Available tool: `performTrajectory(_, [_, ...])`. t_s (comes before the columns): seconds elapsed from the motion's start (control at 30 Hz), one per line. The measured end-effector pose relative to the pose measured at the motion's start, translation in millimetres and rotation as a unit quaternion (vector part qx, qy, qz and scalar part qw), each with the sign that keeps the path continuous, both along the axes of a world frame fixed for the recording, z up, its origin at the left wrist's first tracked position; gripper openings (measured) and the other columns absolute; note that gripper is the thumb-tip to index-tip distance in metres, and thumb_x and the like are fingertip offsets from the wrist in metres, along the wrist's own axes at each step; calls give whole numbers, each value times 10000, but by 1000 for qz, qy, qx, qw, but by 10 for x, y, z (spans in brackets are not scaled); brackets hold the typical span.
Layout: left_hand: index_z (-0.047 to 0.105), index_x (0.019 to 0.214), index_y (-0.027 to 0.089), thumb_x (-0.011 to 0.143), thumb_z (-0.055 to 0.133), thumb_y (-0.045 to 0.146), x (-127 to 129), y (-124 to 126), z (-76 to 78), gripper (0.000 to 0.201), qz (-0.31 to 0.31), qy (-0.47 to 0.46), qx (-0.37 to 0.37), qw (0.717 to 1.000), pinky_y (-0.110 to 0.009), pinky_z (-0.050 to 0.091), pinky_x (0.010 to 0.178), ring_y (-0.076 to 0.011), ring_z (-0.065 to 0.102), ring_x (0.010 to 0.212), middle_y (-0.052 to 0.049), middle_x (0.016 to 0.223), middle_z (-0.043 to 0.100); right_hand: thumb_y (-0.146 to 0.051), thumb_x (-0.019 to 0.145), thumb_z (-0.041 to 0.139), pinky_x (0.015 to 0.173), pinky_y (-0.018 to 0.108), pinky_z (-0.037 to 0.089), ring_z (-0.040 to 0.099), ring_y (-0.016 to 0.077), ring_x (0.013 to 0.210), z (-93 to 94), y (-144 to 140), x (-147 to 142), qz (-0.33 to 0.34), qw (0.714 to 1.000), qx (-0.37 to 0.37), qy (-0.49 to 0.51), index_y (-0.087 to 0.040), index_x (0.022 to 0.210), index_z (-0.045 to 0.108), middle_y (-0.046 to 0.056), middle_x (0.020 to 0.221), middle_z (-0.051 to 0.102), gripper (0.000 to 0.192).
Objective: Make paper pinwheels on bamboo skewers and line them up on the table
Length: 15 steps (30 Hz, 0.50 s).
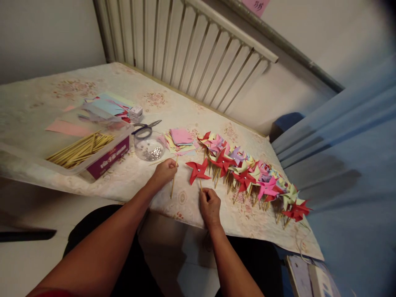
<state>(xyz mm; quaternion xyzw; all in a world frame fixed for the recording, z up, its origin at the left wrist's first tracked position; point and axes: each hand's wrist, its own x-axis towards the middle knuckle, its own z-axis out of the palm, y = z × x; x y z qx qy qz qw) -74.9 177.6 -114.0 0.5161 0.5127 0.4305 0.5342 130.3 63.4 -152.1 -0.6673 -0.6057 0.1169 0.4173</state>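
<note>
Between the fingers of my left hand (166,170) is a thin wooden stick (173,185), its lower end pointing toward the table's front edge. My right hand (210,205) pinches the stick of a red paper pinwheel (198,170), whose blades face up with a small shiny pin at the centre. A stack of coloured paper squares (181,137) lies just beyond my left hand. Beside it stands a round clear dish (150,149) with small shiny pieces inside. To the right of my right hand, many finished pinwheels (244,179) lie in a long row.
A clear plastic box (107,161) at the left holds many wooden sticks (82,150). Behind the dish are scissors (145,129), a small white box (135,113) and coloured paper sheets (108,106). A radiator (192,49) stands behind the table; a blue curtain (349,144) hangs at the right.
</note>
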Motion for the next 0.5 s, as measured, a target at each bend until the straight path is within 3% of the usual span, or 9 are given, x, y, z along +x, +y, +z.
performTrajectory(0.1, [524,712,206,707,567,244,-1,-11,15,57,-14,-11,-9,1000,-234,340,477,-110,437,431,72,487,480,-251,889,513,680,265,415,565,160,698,3,0,-2,-2,1000,-1,-2,-185,814,661,14,746,621,178])
performTrajectory(0.27, [502,670,212,778,548,313,-12,-24,38,155,-12,-2,1,1000,-241,357,475,-116,462,417,53,457,506,-242,891,510,684,267,417,565,161,701,2,0,5,-1,1000,-2,-10,-186,824,664,15,749,622,177])
performTrajectory(0.5, [494,671,212,751,572,299,-10,-51,-3,142,-6,-49,-33,998,-236,383,468,-115,489,423,39,477,542,-238,896,509,697,267,420,576,165,715,1,-3,5,1,1000,-2,-20,-184,834,670,23,761,637,180])
